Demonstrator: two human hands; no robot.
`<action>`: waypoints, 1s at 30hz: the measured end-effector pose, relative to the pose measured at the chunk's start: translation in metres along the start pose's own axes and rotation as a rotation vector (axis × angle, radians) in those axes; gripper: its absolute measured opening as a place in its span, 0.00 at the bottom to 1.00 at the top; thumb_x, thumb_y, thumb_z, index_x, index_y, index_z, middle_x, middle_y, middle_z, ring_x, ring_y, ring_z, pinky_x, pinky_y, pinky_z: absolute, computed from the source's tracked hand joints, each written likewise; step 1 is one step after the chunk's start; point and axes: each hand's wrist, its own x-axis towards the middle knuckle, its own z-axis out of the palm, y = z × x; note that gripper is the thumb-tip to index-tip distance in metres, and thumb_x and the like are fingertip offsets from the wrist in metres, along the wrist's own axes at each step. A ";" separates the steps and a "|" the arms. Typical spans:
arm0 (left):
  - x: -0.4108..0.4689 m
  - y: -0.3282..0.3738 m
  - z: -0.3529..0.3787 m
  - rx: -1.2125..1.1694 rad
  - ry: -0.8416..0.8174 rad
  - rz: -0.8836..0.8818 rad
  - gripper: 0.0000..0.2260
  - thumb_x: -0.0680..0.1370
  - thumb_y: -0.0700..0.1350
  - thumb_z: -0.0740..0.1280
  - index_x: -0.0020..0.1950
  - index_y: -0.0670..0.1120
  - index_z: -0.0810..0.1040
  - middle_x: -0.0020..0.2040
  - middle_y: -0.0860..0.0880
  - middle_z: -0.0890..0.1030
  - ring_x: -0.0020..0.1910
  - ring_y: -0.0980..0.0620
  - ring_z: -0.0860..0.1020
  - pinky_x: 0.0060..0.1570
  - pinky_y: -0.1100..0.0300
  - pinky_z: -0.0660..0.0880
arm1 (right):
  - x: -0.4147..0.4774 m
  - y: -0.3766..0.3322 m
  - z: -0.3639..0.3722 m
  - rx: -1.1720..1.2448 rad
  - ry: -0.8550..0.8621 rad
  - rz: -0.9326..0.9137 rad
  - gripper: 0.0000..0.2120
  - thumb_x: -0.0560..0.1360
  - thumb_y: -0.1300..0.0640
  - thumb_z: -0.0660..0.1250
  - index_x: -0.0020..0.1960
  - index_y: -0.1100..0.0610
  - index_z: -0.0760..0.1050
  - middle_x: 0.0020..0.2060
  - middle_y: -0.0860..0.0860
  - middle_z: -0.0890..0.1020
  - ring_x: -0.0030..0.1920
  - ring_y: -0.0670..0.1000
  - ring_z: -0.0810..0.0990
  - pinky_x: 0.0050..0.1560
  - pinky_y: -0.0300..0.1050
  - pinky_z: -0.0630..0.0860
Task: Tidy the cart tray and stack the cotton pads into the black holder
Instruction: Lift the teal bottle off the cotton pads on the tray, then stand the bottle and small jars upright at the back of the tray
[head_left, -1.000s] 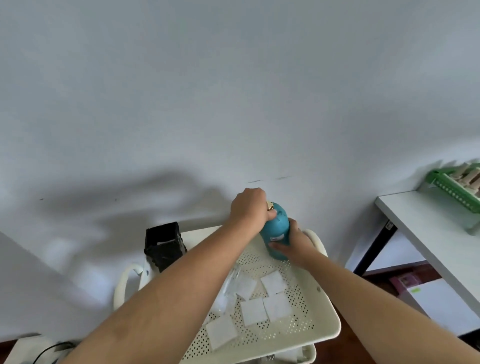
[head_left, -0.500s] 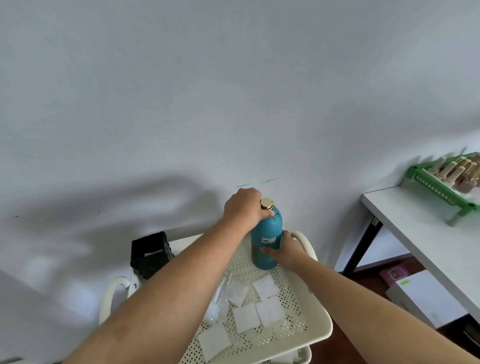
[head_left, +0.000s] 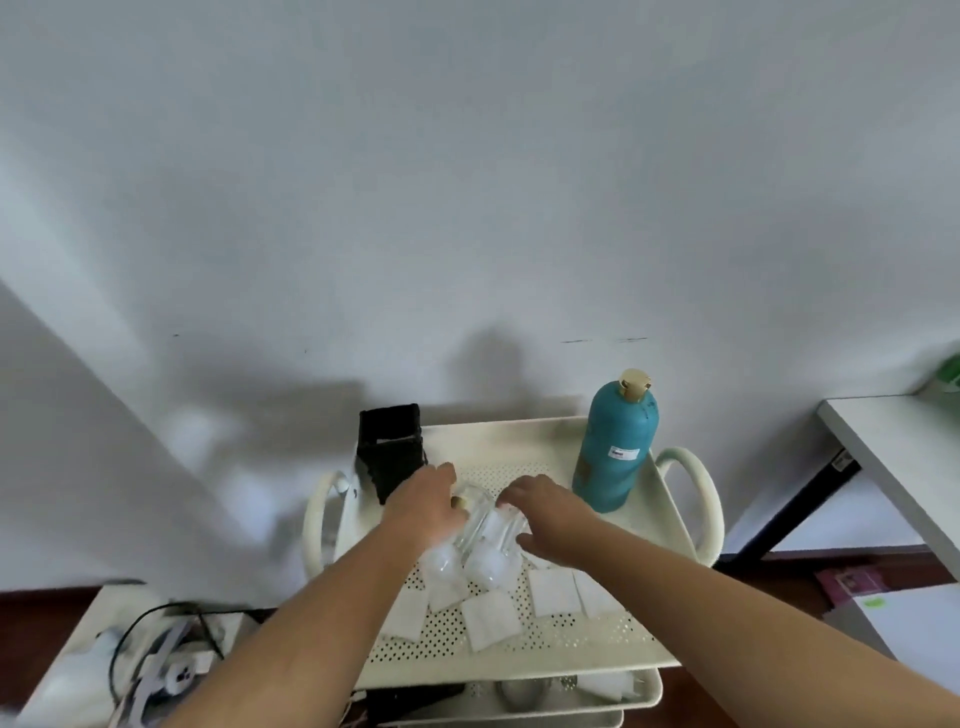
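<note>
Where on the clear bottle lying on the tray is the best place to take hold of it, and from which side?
Probably around the middle of the clear bottle, from above. It lies on its side on the cart tray, gold cap end away from the person, so its long round flanks are exposed. The left hand and right hand flank it; whether either touches it is unclear. The cotton pads underneath argue against sliding it.

Two hands (head_left: 426, 501) (head_left: 545, 512), one teal bottle (head_left: 615, 457), one black holder (head_left: 390, 449), two clear bottles (head_left: 480, 535)
</note>
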 end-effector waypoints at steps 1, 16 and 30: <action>-0.005 -0.007 0.008 0.009 -0.015 -0.007 0.21 0.71 0.50 0.67 0.62 0.48 0.70 0.58 0.46 0.75 0.52 0.46 0.77 0.48 0.54 0.76 | 0.003 -0.002 0.008 -0.080 -0.002 -0.063 0.23 0.71 0.60 0.67 0.65 0.50 0.69 0.65 0.52 0.73 0.64 0.55 0.70 0.61 0.51 0.72; -0.026 -0.038 0.049 -0.201 0.038 -0.059 0.22 0.71 0.49 0.69 0.60 0.46 0.65 0.51 0.46 0.78 0.43 0.49 0.77 0.37 0.58 0.71 | 0.009 -0.005 0.057 -0.520 -0.003 -0.210 0.31 0.70 0.62 0.69 0.67 0.56 0.58 0.67 0.59 0.67 0.69 0.64 0.64 0.56 0.60 0.73; -0.006 -0.003 0.012 -0.028 0.132 -0.014 0.22 0.72 0.48 0.69 0.63 0.46 0.66 0.53 0.44 0.75 0.49 0.45 0.77 0.44 0.54 0.76 | 0.016 -0.004 0.041 -0.574 -0.022 -0.206 0.25 0.72 0.67 0.64 0.66 0.59 0.62 0.64 0.63 0.67 0.63 0.67 0.67 0.57 0.64 0.70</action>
